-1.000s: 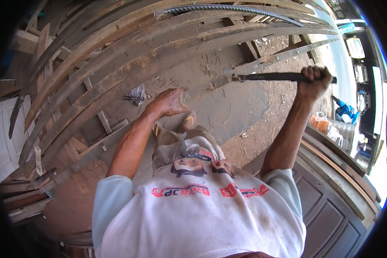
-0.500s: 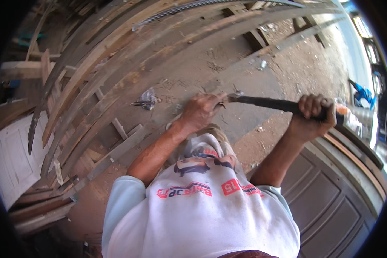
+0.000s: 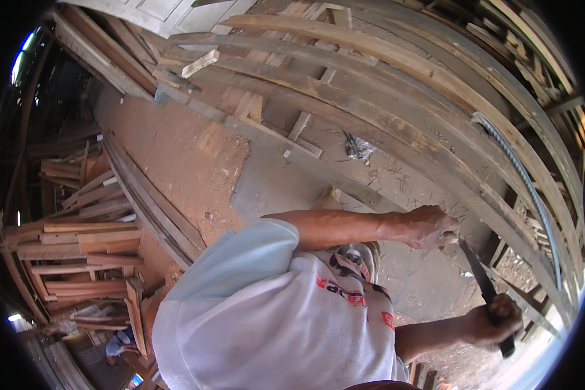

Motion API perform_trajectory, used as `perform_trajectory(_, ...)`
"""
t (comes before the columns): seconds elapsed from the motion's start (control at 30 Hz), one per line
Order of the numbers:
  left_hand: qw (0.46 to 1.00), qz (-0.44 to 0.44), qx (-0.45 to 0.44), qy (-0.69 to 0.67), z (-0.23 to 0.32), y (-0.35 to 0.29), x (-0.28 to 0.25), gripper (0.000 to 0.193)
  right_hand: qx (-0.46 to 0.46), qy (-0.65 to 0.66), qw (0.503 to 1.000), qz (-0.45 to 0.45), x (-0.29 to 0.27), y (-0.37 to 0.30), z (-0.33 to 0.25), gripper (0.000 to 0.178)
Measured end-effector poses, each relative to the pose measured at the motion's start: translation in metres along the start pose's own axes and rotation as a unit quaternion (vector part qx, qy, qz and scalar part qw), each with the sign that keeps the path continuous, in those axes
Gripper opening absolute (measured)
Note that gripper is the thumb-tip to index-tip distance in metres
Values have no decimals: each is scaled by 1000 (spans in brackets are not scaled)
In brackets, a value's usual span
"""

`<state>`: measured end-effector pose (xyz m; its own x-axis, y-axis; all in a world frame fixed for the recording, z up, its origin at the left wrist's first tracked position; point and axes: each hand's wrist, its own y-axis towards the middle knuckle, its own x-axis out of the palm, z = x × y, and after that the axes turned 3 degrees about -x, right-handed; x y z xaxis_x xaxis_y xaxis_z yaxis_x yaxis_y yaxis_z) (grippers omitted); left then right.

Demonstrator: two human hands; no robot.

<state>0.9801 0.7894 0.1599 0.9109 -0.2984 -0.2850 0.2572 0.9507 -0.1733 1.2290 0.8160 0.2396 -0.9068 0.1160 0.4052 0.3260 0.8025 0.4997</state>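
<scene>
Both hands meet at a long dark blade (image 3: 478, 276) toward the lower right of the frame. The right hand (image 3: 494, 318) is clenched around the blade's handle end, low near the frame's right edge. The left hand (image 3: 429, 227) sits higher and further left, fingers curled down where the blade's tip meets a weathered wooden plank (image 3: 396, 133); whether it pinches the tip or presses on the wood I cannot tell.

The blade looks stiff, thin and fairly light, probably sharp along one edge, so the handle is the safe place to hold it, with fingers kept off the edge. The plank looks long, heavy and rigid, rough and splintery, one of several curving across the upper right beside a ribbed steel bar (image 3: 526, 188).

The left arm stretches nearly straight across the middle of the frame, over a white shirt (image 3: 273, 325); the right forearm comes in bent from the lower right. More stacked timber (image 3: 84, 253) fills the left side.
</scene>
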Motion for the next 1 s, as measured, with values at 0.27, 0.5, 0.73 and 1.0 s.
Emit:
perform_trajectory(0.27,917,372,-19,143,-101,-123,-185,36,-73,-149,986,26,40,-8,16,23)
perform_trajectory(0.5,597,658,-262,377,-266,-322,-464,55,-45,-122,990,50,12,0,20,37)
perform_trajectory(0.73,674,405,-369,496,-368,-406,-602,65,-117,-286,948,70,-50,-27,9,34)
perform_trajectory(1.0,551,241,-443,665,-375,-400,-589,74,-79,-219,972,45,96,-72,14,40)
